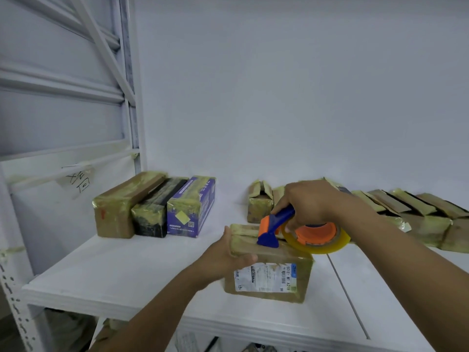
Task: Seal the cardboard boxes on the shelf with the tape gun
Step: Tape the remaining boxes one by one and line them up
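A brown cardboard box (269, 278) with a white shipping label on its front sits near the front of the white shelf (127, 270). My left hand (228, 252) grips its left top edge. My right hand (312, 204) holds the blue and orange tape gun (276, 229) by the handle, with the blue nose pressed on the box's top. A roll of clear tape (317, 237) sits on the gun's orange hub, over the box's right side.
Three taped boxes stand side by side at the back left: a brown one (116, 212), a black one (154, 212) and a purple one (193, 207). A row of open-flapped boxes (418, 214) runs along the back right. A shelf post (132, 97) rises at left.
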